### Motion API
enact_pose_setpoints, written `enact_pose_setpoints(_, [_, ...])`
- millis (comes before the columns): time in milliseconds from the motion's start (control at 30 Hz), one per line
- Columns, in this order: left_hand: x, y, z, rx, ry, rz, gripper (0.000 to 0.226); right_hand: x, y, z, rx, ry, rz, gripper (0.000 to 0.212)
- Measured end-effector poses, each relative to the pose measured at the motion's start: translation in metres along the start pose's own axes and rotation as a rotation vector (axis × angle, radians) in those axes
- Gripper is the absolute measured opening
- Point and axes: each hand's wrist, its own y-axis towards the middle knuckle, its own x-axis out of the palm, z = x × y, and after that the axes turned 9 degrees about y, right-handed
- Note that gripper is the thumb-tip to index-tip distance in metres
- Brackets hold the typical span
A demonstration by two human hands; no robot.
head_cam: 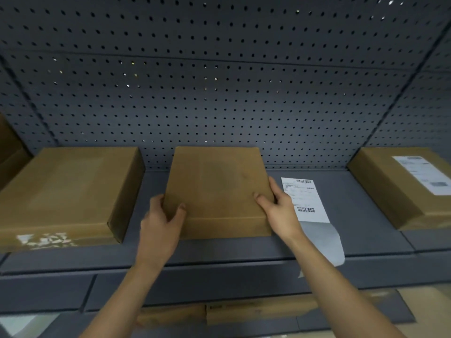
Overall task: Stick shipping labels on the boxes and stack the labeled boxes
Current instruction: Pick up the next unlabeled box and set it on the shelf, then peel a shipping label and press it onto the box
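Middle box (217, 191) at centre of the frame, lying flat on grey shelf (361, 215), far edge close to the pegboard wall (219, 81). Left grip (161, 220) closed on its near left corner, thumb on top, fingers down the left side. Right grip (280, 211) closed on its near right corner, thumb on top, one finger stretched along the right edge. Shipping label (306, 198) just right of this box, flat on the shelf, partly covered by the right grip. Grey backing sheet (324, 242) hanging over the shelf's front edge. Another brown box (68, 189) at centre left, apart from the middle one. Labelled box (395, 191) at right edge of the frame, white label (424, 174) stuck on top. Cardboard pieces (244, 311) on lower level, at bottom of the frame.
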Motion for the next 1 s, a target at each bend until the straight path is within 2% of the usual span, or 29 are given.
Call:
enact_pose_setpoints(167, [-0.004, 0.024, -0.003, -0.061, 0.009, -0.106, 0.054, -0.004, -0.003, -0.007, 0.017, -0.046, -0.012, 0.058])
enact_pose_setpoints(267, [-0.009, 0.032, 0.001, -0.065, 0.066, -0.107, 0.057, -0.008, -0.003, -0.008, 0.025, -0.103, -0.014, 0.048])
enact_pose_setpoints(333, [-0.010, 0.032, 0.010, 0.001, 0.145, -0.022, 0.056, -0.013, -0.002, -0.009, 0.030, -0.084, -0.007, 0.038])
enact_pose_setpoints(400, [-0.010, 0.027, 0.024, 0.136, 0.184, 0.100, 0.052, -0.022, -0.003, -0.012, 0.024, -0.105, 0.044, 0.038])
enact_pose_setpoints(467, [-0.005, 0.021, 0.042, 0.273, 0.147, 0.189, 0.045, -0.037, -0.004, -0.015, -0.010, -0.222, 0.098, 0.037])
enact_pose_setpoints(533, [0.005, 0.013, 0.065, 0.334, 0.042, 0.197, 0.035, -0.057, -0.007, -0.013, -0.048, -0.354, 0.125, 0.032])
enact_pose_setpoints(667, [0.039, -0.005, 0.110, 0.350, -0.120, 0.023, 0.017, -0.110, -0.011, -0.003, -0.013, -0.526, 0.150, 0.025])
enact_pose_setpoints(800, [0.084, -0.024, 0.144, 0.370, -0.198, -0.189, 0.017, -0.152, -0.015, 0.007, 0.088, -0.708, 0.167, 0.025])
enact_pose_setpoints(900, [0.115, -0.040, 0.160, 0.425, -0.170, -0.264, 0.016, -0.171, -0.022, 0.011, 0.126, -0.818, 0.157, 0.033])
enact_pose_setpoints(1000, [0.140, -0.051, 0.166, 0.439, -0.100, -0.322, 0.012, -0.178, -0.026, 0.013, 0.172, -0.806, 0.109, 0.044])
